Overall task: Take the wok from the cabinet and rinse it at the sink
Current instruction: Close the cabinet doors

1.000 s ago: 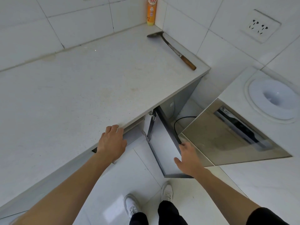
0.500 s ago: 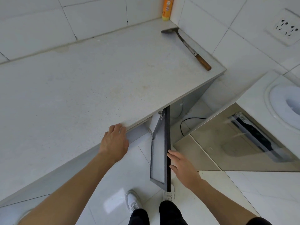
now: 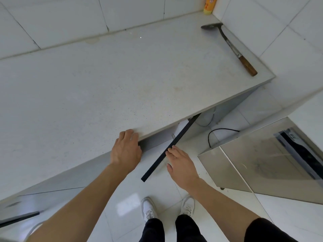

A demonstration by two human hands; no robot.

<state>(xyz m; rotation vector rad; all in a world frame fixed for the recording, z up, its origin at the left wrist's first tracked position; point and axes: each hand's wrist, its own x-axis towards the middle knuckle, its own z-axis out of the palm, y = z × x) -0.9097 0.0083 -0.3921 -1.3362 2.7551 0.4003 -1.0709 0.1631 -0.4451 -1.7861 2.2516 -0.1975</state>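
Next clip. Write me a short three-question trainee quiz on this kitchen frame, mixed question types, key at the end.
1. True or false: the left hand rests on the front edge of the countertop.
2. Multiple choice: what do the fingertips of the right hand touch? A) the spatula B) the open cabinet door C) the bottle
3. Fill in: the spatula with a wooden handle lies on the countertop near the ____ wall, its blade toward the orange bottle in the corner.

Key: 1 true; 2 B; 3 right. The wok is not visible.
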